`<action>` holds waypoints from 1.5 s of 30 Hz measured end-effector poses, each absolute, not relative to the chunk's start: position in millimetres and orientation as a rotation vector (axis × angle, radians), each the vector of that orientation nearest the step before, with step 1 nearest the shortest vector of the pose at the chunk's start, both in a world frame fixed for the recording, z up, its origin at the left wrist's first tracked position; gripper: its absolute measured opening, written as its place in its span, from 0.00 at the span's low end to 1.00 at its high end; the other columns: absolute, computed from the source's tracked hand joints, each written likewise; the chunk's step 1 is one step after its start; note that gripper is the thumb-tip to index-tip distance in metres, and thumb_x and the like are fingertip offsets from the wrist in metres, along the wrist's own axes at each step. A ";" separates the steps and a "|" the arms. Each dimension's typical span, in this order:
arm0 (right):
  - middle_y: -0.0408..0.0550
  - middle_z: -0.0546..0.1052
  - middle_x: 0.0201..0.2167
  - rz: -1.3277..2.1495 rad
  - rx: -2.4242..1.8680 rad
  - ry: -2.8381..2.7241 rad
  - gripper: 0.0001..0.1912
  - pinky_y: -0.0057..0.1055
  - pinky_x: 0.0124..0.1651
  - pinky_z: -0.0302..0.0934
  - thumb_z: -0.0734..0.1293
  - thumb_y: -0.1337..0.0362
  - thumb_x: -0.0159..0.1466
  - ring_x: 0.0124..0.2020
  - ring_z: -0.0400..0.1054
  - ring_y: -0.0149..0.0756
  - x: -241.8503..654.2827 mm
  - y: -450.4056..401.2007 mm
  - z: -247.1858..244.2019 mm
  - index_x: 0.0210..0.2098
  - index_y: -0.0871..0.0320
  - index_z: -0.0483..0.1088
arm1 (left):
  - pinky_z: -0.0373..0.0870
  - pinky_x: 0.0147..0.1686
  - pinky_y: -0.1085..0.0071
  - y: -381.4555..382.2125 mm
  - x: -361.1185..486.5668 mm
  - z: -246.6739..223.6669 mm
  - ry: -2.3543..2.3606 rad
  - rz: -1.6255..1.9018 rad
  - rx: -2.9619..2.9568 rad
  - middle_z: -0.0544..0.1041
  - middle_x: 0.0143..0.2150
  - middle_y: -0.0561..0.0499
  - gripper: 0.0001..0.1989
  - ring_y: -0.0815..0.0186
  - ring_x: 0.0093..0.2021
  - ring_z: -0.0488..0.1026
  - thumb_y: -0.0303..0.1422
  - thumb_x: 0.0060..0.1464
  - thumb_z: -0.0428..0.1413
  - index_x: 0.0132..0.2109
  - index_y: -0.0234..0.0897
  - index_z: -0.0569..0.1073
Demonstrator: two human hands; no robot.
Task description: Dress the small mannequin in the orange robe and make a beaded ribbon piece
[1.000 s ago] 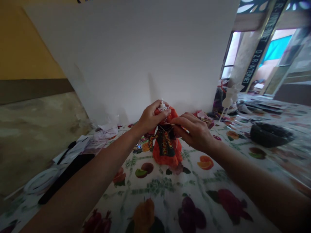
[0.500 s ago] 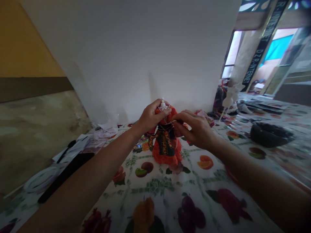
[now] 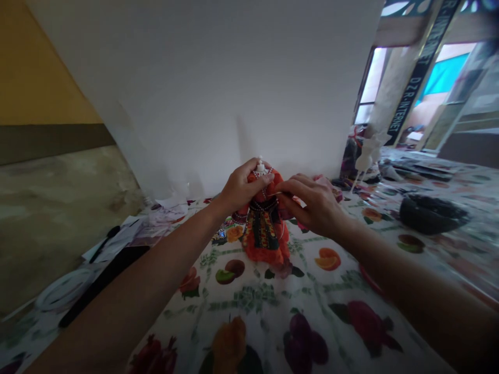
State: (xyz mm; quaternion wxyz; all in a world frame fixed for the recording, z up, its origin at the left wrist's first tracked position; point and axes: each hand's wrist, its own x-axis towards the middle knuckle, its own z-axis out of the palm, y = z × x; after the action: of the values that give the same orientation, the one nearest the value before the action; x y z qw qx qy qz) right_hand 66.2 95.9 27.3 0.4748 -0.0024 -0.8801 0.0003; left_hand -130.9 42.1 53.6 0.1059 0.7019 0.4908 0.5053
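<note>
A small figure in an orange dress [image 3: 268,252] with a dark, gold-patterned front panel and strings of beads stands upright on the fruit-print cloth. Its top ends in a white neck piece [image 3: 261,167]. My left hand [image 3: 244,187] wraps round the figure's upper part, thumb across its front. At the figure's right side my right hand [image 3: 307,200] pinches a thin, pale, stick-like thing [image 3: 273,194], whose tip lies against the beaded chest. What exactly that thin thing is cannot be made out.
A black bowl [image 3: 432,213] stands at the right. White figures on sticks [image 3: 366,153] rise at the back right. Papers [image 3: 117,234], a black flat object [image 3: 107,283] and a white ring [image 3: 64,288] lie at the left. A pale wall [image 3: 195,93] closes off the back.
The view has shifted slightly. The figure's lower front now shows a little more squarely, and a dark beaded loop beside it has moved. Both hands keep their hold.
</note>
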 end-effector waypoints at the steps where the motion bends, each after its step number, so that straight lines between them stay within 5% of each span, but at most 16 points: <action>1: 0.48 0.74 0.33 -0.006 -0.009 -2.149 0.05 0.33 0.41 0.62 0.62 0.69 0.70 0.36 0.67 0.35 66.7 95.2 28.0 0.42 0.59 0.70 | 0.68 0.41 0.70 42.3 -131.2 53.6 1.447 1.489 2.072 0.75 0.38 0.52 0.13 0.67 0.37 0.70 0.40 0.57 0.58 0.45 0.37 0.73; 27: 0.48 0.73 0.34 0.021 0.003 -2.153 0.05 0.31 0.39 0.62 0.61 0.69 0.70 0.35 0.67 0.34 62.4 96.7 22.1 0.41 0.59 0.69 | 0.68 0.44 0.67 40.7 -127.4 56.0 1.437 1.491 2.103 0.75 0.39 0.51 0.12 0.65 0.38 0.71 0.39 0.58 0.57 0.44 0.36 0.72; 45: 0.47 0.76 0.36 0.529 -0.269 -2.091 0.06 0.32 0.36 0.66 0.61 0.65 0.71 0.35 0.71 0.34 101.1 95.1 -11.4 0.41 0.55 0.69 | 0.68 0.45 0.69 38.8 -136.2 56.5 1.433 1.506 2.063 0.74 0.40 0.52 0.13 0.67 0.39 0.71 0.42 0.58 0.58 0.44 0.38 0.73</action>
State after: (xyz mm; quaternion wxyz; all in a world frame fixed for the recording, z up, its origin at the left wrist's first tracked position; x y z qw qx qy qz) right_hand 101.1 95.1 -11.4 0.4655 -0.1095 -0.8515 0.2153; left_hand -136.2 38.8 56.5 0.1061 0.7005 0.4864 0.5114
